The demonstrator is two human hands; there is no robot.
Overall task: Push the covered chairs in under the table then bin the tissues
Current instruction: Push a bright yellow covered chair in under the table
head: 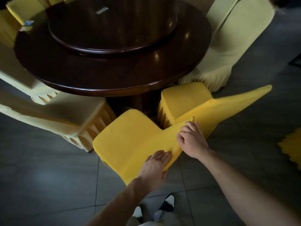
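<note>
Two bright yellow covered chairs stand in front of me at the near edge of the round dark table (114,75). My left hand (154,165) holds the back edge of the left yellow chair (128,137), fingers on top and thumb beneath. My right hand (190,139) grips the top edge of the right yellow chair's back (228,108), fingers curled over the fabric. That chair's seat (184,98) sits just outside the table rim. Small blue and white packets (27,26) lie at the table's far left edge; they are too small to identify.
Pale yellow covered chairs stand at the left (61,115) and at the far right (231,39) of the table. A raised turntable (114,38) fills the table's middle, with a white slip (101,10) on it. More yellow fabric (291,147) shows at the right edge. My feet (167,201) are on grey floor tiles.
</note>
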